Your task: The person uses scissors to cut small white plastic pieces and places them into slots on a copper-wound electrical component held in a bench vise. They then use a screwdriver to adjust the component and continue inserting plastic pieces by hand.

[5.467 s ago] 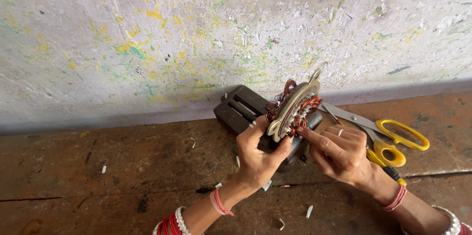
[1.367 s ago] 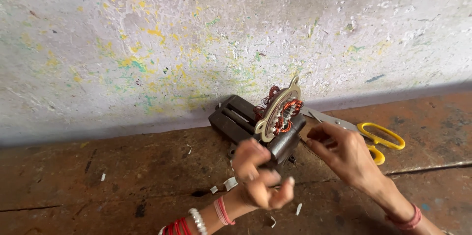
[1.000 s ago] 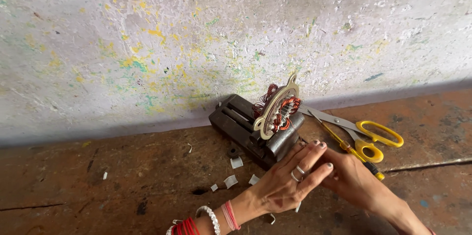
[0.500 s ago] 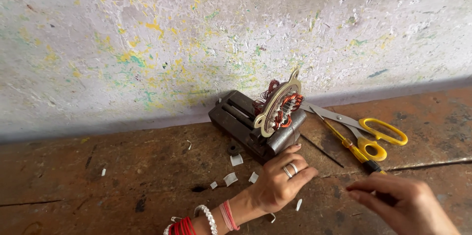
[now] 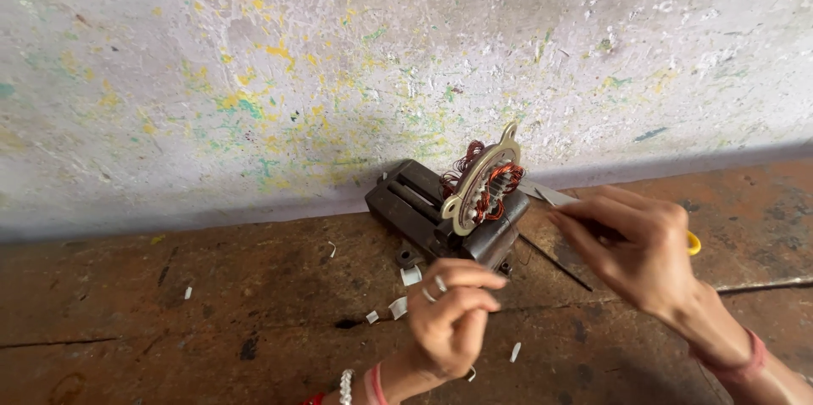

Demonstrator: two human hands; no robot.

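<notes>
Copper windings on the stator (image 5: 484,186), clamped upright in the vise (image 5: 432,214), look fragile; grip its stiff metal ring. My left hand (image 5: 453,320) is curled, pinching nothing visible; my right hand (image 5: 635,248) closes on scissors (image 5: 550,195).

The right hand (image 5: 644,252) covers most of the scissors (image 5: 555,196), leaving only blade tips and a sliver of yellow handle. The left hand (image 5: 453,316) is motion-blurred, so whatever its pinched fingertips hold cannot be told.
</notes>
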